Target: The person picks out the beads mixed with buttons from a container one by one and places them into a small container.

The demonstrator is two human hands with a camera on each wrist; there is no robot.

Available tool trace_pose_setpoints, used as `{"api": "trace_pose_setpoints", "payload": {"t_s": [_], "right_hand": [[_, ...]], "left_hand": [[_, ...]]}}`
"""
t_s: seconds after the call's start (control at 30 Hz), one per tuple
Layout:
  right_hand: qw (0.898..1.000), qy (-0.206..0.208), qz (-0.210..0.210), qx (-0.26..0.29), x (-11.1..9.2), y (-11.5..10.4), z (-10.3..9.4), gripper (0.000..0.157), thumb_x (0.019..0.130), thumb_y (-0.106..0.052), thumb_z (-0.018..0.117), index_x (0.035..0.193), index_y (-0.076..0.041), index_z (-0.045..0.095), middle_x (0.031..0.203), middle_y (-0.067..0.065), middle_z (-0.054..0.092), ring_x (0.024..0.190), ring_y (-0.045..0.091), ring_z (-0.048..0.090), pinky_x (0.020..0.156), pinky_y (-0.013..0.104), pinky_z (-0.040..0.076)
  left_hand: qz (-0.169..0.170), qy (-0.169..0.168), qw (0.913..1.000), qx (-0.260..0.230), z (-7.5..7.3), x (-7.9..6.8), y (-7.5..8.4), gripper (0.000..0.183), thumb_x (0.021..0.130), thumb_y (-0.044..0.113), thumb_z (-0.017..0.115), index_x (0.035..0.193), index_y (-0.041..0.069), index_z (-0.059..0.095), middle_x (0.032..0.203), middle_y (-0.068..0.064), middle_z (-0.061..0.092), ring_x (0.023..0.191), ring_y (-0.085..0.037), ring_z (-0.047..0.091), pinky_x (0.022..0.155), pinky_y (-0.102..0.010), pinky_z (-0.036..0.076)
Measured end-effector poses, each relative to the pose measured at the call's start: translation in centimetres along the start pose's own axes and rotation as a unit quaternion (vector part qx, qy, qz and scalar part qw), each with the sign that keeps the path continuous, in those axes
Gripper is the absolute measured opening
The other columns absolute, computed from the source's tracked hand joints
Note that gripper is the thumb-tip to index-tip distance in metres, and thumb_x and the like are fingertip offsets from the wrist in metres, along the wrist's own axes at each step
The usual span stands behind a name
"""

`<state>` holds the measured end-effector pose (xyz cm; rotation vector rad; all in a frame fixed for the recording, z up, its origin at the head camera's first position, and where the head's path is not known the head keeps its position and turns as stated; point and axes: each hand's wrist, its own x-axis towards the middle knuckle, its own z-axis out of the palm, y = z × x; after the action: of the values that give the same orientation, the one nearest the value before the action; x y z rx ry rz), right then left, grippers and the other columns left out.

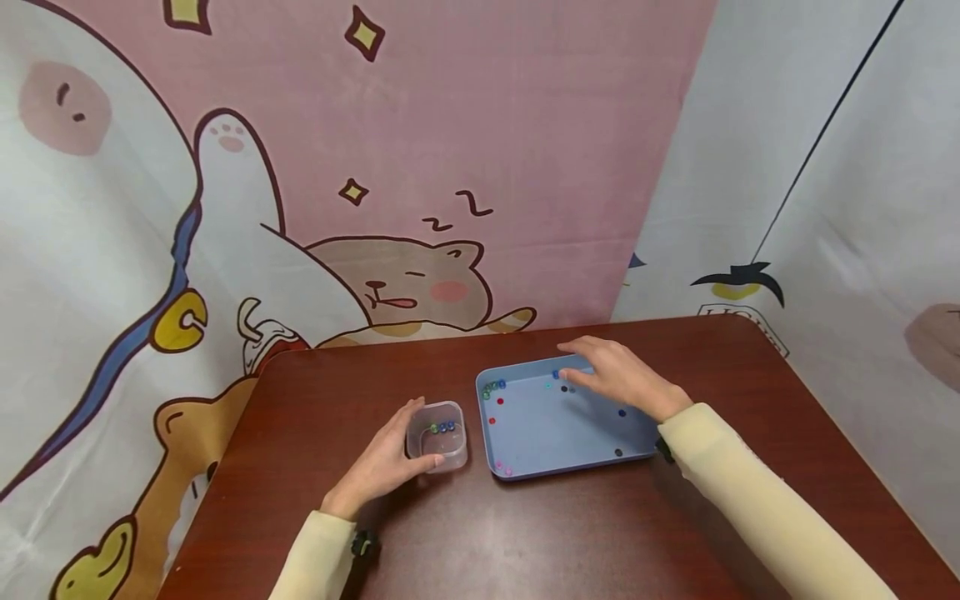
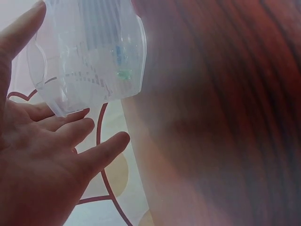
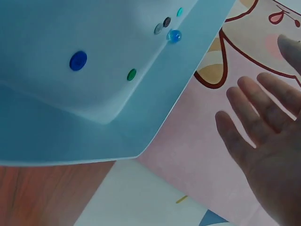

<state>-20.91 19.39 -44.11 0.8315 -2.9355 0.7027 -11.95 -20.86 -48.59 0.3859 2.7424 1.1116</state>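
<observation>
My left hand (image 1: 384, 458) holds a small clear square container (image 1: 457, 457), fingers along its far left side and thumb at its near wall. A green marble (image 1: 433, 428) and blue marbles (image 1: 443, 427) lie in a row inside it. To the right lies a blue tray (image 1: 551, 433). Over its far side hovers my right hand (image 1: 618, 373), fingers extended and apart. A blue marble (image 1: 556, 374) sits by the far wall, close to the right thumb. In the right wrist view this shiny blue marble (image 3: 174, 36) rests in the tray, and no thing lies between the fingers.
Green marbles (image 1: 487, 390) cluster in the tray's far left corner. Red flat beads (image 1: 500, 402) lie nearby, pink ones (image 1: 507, 472) at the near left corner, dark ones (image 1: 622, 413) to the right. The brown table (image 1: 480, 533) meets a cartoon-printed curtain (image 1: 525, 167) behind.
</observation>
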Motion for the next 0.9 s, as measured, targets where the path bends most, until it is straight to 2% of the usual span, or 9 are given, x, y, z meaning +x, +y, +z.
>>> {"api": "trace_pose_setpoints", "payload": {"t_s": [0.43,0.9], "right_hand": [[0.997,-0.076,0.0,0.024,1.4,1.7,1.7,0.045,0.097,-0.029,0.075,0.133,-0.004,0.069,0.133,0.012,0.068,0.124,0.032,0.063,0.102,0.053,0.052],[0.995,-0.094,-0.014,0.037,2.3,2.9,3.0,0.038,0.095,-0.02,0.077,0.13,-0.005,0.072,0.13,0.01,0.07,0.12,0.029,0.066,0.098,0.049,0.055]], "left_hand": [[-0.007,0.008,0.9999,-0.008,0.2,0.1,0.0,0.105,0.079,0.048,0.089,0.16,0.009,0.035,0.164,-0.019,0.035,0.146,-0.037,0.04,0.115,-0.058,0.036],[-0.011,0.01,0.9999,-0.003,0.2,0.1,0.1,0.105,0.078,0.049,0.09,0.16,0.009,0.037,0.163,-0.018,0.037,0.145,-0.037,0.041,0.114,-0.059,0.037]]}}
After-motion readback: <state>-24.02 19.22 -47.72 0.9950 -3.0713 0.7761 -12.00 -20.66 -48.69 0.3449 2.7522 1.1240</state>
